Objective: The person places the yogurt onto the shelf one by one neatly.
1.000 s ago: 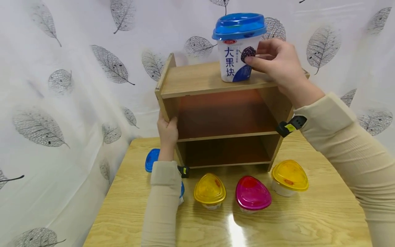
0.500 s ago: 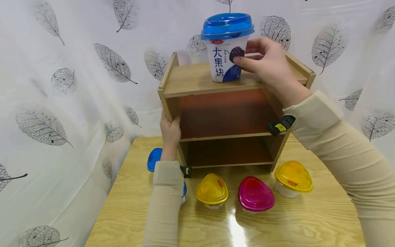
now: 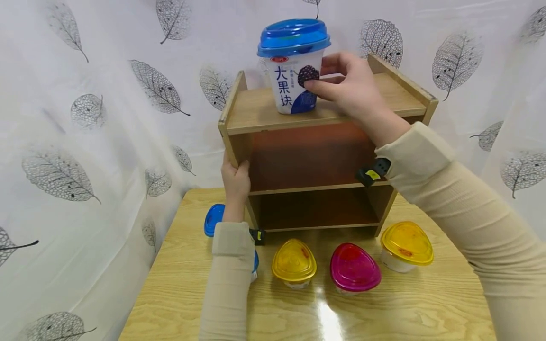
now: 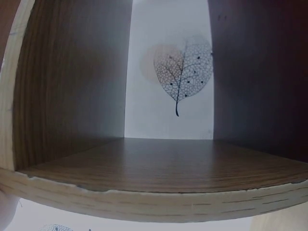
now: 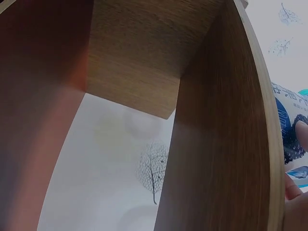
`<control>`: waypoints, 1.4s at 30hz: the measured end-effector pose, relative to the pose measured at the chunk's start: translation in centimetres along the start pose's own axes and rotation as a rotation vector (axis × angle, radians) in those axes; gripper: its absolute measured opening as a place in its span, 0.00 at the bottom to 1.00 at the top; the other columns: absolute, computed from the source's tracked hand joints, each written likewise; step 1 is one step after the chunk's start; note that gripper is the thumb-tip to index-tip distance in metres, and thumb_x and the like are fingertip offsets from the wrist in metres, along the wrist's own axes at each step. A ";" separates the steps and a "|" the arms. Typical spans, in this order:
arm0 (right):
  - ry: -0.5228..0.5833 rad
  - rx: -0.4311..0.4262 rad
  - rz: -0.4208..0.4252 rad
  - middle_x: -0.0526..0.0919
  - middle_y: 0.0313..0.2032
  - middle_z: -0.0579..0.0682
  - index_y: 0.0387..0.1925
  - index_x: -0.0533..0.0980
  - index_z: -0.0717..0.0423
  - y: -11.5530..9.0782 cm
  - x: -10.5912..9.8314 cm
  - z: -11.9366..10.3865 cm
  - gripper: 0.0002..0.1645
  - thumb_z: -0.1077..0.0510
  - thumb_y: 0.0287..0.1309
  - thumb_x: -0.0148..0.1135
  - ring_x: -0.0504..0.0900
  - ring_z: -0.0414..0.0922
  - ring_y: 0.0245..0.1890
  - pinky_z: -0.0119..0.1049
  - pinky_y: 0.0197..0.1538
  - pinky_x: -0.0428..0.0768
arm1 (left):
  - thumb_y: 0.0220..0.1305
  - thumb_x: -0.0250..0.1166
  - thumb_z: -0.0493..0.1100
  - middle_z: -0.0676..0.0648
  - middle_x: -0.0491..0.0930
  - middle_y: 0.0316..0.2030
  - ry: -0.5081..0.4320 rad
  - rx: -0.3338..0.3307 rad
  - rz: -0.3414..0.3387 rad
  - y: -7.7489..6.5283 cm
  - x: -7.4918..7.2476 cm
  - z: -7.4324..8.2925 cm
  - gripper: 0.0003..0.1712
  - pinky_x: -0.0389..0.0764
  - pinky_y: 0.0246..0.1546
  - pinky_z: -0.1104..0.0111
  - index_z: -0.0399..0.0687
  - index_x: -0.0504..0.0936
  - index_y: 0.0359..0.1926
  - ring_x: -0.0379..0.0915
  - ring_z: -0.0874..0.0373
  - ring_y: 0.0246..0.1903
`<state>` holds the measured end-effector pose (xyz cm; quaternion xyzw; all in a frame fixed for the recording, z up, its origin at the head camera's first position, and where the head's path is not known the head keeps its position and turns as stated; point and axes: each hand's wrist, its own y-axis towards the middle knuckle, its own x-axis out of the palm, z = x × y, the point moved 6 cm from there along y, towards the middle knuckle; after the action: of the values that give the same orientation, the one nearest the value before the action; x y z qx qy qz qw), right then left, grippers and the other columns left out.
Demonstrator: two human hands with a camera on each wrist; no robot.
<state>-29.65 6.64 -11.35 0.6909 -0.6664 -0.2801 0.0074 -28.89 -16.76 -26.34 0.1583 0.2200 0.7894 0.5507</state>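
Observation:
A white yogurt cup (image 3: 294, 71) with a blue domed lid and a blackberry print is upright over the top board of a small wooden shelf (image 3: 243, 129). My right hand (image 3: 351, 90) grips its right side, thumb on the printed front and fingers behind. In the right wrist view the cup (image 5: 292, 127) shows at the right edge, past the board. My left hand (image 3: 236, 182) holds the shelf's left side panel, thumb at the front edge and other fingers hidden behind the panel. Only a sliver of the left hand (image 4: 6, 208) appears in the left wrist view.
On the wooden table (image 3: 170, 284), in front of the shelf, stand a yellow-lidded cup (image 3: 294, 261), a magenta-lidded cup (image 3: 355, 268) and another yellow-lidded cup (image 3: 407, 244) at right. A blue-lidded cup (image 3: 213, 219) is left of the shelf; another blue-lidded cup (image 3: 255, 265) is half behind the left forearm.
My right hand has carried the blue-lidded yogurt cup leftward along the shelf's top board. The left hand keeps its hold on the side panel. The head view has shifted slightly.

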 end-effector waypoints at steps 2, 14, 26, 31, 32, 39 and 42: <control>0.002 -0.011 -0.007 0.71 0.51 0.53 0.55 0.65 0.58 0.1 0.3 -0.2 0.32 0.53 0.49 0.64 0.71 0.46 0.50 0.35 0.52 0.69 | 0.51 0.47 0.24 0.34 0.69 0.49 -0.003 -0.005 0.000 -0.1 0.0 0.3 0.26 0.65 0.52 0.60 0.30 0.64 0.56 0.65 0.46 0.50; -0.011 -0.004 -0.032 0.70 0.52 0.54 0.56 0.63 0.60 0.9 1.8 -0.7 0.35 0.54 0.48 0.64 0.72 0.45 0.50 0.32 0.50 0.70 | 0.51 0.47 0.26 0.34 0.70 0.48 0.009 0.008 0.006 -0.1 -0.1 0.5 0.27 0.66 0.51 0.62 0.32 0.64 0.56 0.66 0.47 0.50; -0.026 -0.003 -0.039 0.71 0.51 0.53 0.56 0.63 0.59 1.0 3.0 -1.0 0.35 0.54 0.47 0.65 0.72 0.44 0.48 0.30 0.50 0.70 | 0.50 0.47 0.25 0.34 0.70 0.49 -0.001 0.002 0.000 0.0 0.0 0.2 0.29 0.66 0.51 0.61 0.33 0.63 0.57 0.65 0.46 0.50; -0.036 -0.005 -0.035 0.71 0.50 0.53 0.56 0.63 0.59 1.1 3.1 -1.0 0.35 0.55 0.47 0.65 0.72 0.43 0.47 0.29 0.49 0.70 | 0.50 0.47 0.26 0.35 0.70 0.49 0.008 0.013 0.008 0.0 -0.1 0.2 0.28 0.66 0.51 0.62 0.33 0.64 0.56 0.66 0.47 0.50; -0.033 -0.005 -0.033 0.71 0.49 0.53 0.56 0.63 0.59 1.1 3.1 -1.0 0.35 0.55 0.47 0.66 0.72 0.43 0.47 0.29 0.49 0.70 | 0.50 0.47 0.27 0.35 0.71 0.48 0.012 0.016 0.011 0.0 -0.2 0.2 0.28 0.66 0.51 0.62 0.33 0.64 0.56 0.66 0.48 0.49; 0.016 -0.010 -0.013 0.71 0.49 0.54 0.56 0.64 0.59 0.6 3.0 -0.7 0.34 0.56 0.46 0.66 0.71 0.44 0.47 0.30 0.49 0.70 | 0.51 0.47 0.28 0.35 0.71 0.48 0.018 0.017 0.006 0.0 -0.1 0.0 0.28 0.67 0.50 0.61 0.34 0.64 0.57 0.66 0.48 0.49; 0.051 -0.017 0.005 0.71 0.49 0.54 0.55 0.64 0.59 0.3 2.8 -0.7 0.34 0.57 0.46 0.66 0.71 0.44 0.48 0.31 0.49 0.70 | 0.51 0.47 0.28 0.36 0.70 0.49 0.016 0.008 0.000 -0.1 -0.1 -0.1 0.28 0.67 0.50 0.61 0.34 0.64 0.57 0.66 0.48 0.49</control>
<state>-29.76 3.73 -11.75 0.6961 -0.6653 -0.2681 0.0308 -28.83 -16.84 -26.46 0.1544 0.2276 0.7898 0.5483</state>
